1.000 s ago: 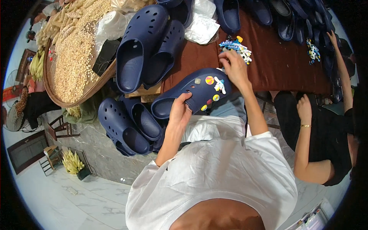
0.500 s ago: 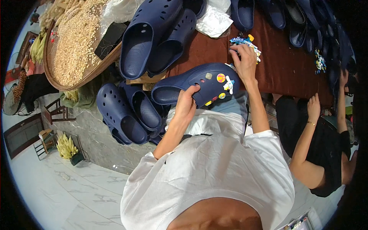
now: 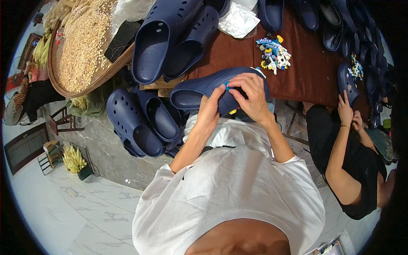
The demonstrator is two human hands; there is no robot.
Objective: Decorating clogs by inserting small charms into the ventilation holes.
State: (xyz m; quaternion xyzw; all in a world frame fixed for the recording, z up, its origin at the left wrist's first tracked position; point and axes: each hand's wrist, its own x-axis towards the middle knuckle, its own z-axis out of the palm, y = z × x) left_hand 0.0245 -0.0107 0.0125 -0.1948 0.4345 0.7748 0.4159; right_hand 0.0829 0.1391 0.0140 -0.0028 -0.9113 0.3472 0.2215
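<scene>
Head view: by the near edge of the brown table (image 3: 312, 87), left hand (image 3: 208, 109) grips a navy clog (image 3: 191, 90), likely steadying it; right hand (image 3: 251, 95) narrowly pinches what seems a blue charm (image 3: 227, 86) at its top.

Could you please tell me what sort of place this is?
Perhaps a home workspace, given navy blue perforated clogs, a brown cloth-covered table and a rounded shallow tray of pale yellow kernels.
</scene>
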